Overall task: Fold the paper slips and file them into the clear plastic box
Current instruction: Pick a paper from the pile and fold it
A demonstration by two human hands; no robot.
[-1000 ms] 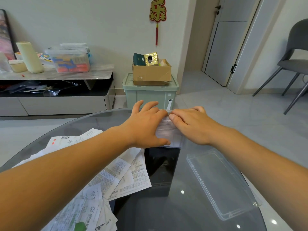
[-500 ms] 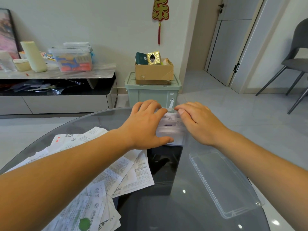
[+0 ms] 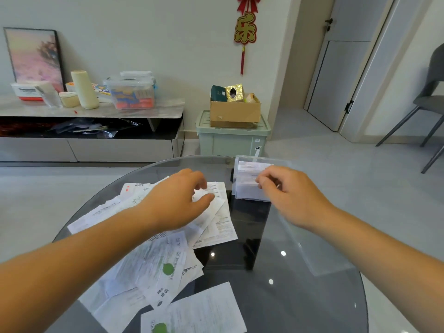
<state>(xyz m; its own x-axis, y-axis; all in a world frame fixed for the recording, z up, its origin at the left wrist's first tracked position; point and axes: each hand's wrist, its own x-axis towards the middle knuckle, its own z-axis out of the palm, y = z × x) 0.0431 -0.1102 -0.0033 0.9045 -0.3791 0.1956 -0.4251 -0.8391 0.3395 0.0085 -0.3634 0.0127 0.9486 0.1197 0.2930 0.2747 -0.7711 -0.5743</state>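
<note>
Near edge of worktop [image 3: 295,299]: dark round glass, with one large unfolded sheet [image 3: 199,308] bearing a green mark, flat and just beside the heap.

Loose pile [image 3: 153,263]: many paper slips, overlapping across the left half of the worktop. All flat, with no crease showing on any.

Lid [image 3: 312,251]: clear, flat on the worktop at the right and off the box. Partly hidden under the right forearm and blurred.

Left grip [image 3: 177,203]: palm down over the far end of the pile, fingers and thumb curved and parted about the top slip [image 3: 217,200]. Nothing lifted; actual contact too fine to tell.

Right grip [image 3: 293,195]: at the near side of the box, fingers curled inward with tips over the contents. Cannot tell whether pinching a slip or nothing.

Clear plastic box [image 3: 245,195]: uncovered, on the far part of the worktop, just right of the pile's far end.

Filed slips [image 3: 252,167]: a small batch of white paper inside the box. Cannot tell whether stacked or stood on edge.

Done so far: by judgement an early stage, with only a few slips in the box.

Left to do: probably most of the work, namely folding and filing nearly the whole pile, plus the large sheet.

Beyond the worktop: green storage bin [image 3: 230,140] on the floor with a cardboard carton [image 3: 234,114] on top.
</note>
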